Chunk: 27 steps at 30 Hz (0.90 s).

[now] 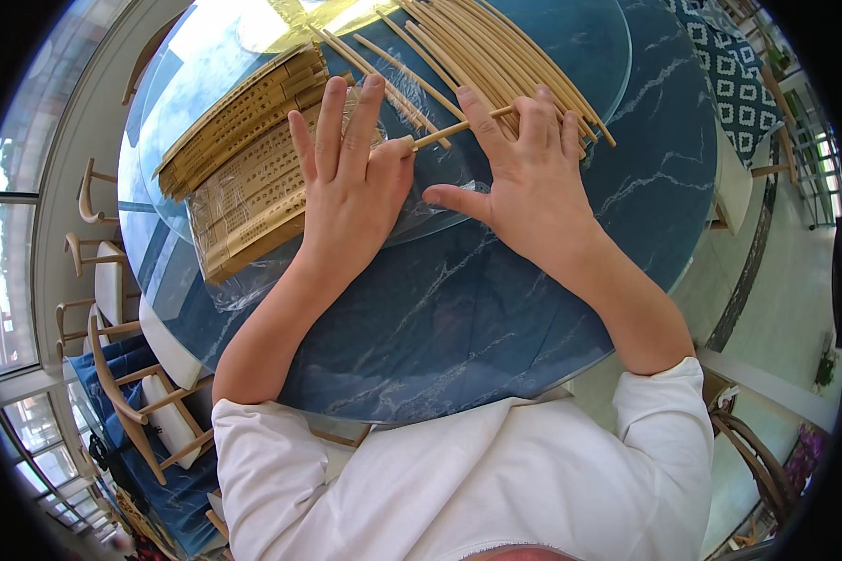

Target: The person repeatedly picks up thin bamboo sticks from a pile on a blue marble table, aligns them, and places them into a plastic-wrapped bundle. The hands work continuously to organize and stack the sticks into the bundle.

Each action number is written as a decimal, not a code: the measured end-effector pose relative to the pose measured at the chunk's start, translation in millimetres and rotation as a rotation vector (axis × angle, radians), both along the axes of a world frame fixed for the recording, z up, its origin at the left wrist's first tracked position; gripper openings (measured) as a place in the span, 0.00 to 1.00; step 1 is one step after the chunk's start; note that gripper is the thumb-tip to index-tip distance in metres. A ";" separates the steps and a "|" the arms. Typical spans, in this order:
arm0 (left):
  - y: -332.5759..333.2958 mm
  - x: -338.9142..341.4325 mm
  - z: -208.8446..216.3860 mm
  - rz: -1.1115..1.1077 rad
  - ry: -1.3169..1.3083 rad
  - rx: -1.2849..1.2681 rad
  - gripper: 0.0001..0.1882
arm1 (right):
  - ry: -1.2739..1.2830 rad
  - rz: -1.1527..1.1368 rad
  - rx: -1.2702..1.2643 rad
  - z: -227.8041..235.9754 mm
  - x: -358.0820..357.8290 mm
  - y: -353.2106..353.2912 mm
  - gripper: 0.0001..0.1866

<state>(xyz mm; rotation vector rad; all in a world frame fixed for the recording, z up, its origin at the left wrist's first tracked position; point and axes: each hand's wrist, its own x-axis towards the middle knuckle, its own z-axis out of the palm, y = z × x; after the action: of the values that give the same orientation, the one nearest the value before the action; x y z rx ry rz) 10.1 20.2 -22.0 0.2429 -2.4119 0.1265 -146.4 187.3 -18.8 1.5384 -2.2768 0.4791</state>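
Observation:
A pale wooden chopstick (442,135) is held slantwise between both hands, just above the table. My left hand (354,173) pinches its left end between thumb and forefinger, the other fingers raised and spread. My right hand (533,178) has its fingers bent over the other end, thumb stretched away from it. Beyond the right hand lies a fanned pile of chopsticks (500,61); a few loose chopsticks (398,98) lie between the hands and further back. Beside the left hand, printed brown paper sleeves (253,187) are stacked in rows, partly covered by clear plastic film (239,297).
Everything rests on a round blue marbled table (402,327) with a raised glass turntable (613,56). A shiny yellow sheet (295,21) lies at the far side. Wooden chairs (145,411) stand at left, and a patterned cloth (732,84) hangs at far right.

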 end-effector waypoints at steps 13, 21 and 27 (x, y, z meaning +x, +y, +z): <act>-0.3 -0.9 -0.9 -0.022 0.002 -0.014 0.08 | -0.065 0.108 -0.052 -1.2 21.7 -3.7 0.52; 0.5 0.9 2.1 -0.047 -0.019 -0.019 0.08 | -0.106 0.198 -0.082 -1.6 31.2 -4.2 0.52; -0.9 -0.9 -0.1 -0.079 0.011 -0.022 0.08 | -0.171 0.290 -0.107 -1.1 32.7 -6.4 0.53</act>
<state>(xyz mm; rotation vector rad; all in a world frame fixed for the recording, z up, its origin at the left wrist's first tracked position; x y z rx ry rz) 9.3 19.3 -22.1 0.1374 -2.4041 0.1147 -113.7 180.9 -19.9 1.8431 -2.1138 0.8254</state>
